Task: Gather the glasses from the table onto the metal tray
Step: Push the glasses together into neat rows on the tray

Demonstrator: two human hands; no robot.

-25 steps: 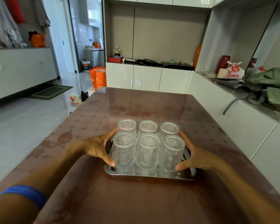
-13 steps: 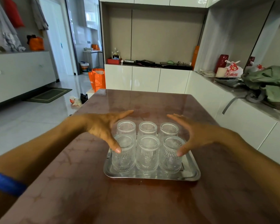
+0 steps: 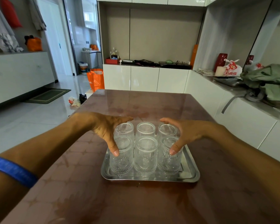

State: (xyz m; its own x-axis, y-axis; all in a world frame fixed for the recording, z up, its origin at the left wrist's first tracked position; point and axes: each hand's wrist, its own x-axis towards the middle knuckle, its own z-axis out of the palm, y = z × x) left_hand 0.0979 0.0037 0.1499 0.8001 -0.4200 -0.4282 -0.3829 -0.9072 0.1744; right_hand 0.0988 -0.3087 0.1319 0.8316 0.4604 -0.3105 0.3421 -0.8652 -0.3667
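Observation:
Several clear ribbed glasses (image 3: 145, 156) stand upside down in two rows on the metal tray (image 3: 191, 174), which lies on the brown table (image 3: 136, 206). My left hand (image 3: 106, 126) is spread along the left side of the cluster, thumb on the front left glass and fingers by the rim of the back left one. My right hand (image 3: 187, 133) mirrors it on the right side, thumb on the front right glass. Both hands have their fingers apart and lift nothing.
A white counter (image 3: 242, 94) with a green cloth (image 3: 268, 81) and bags runs along the table's right side. An orange bag (image 3: 95, 79) stands on the floor beyond the far left corner. White cabinets line the back wall.
Both hands left the tray's sides, rose above the glasses, and have now closed in around the upper part of the cluster. Glasses and tray have not shifted.

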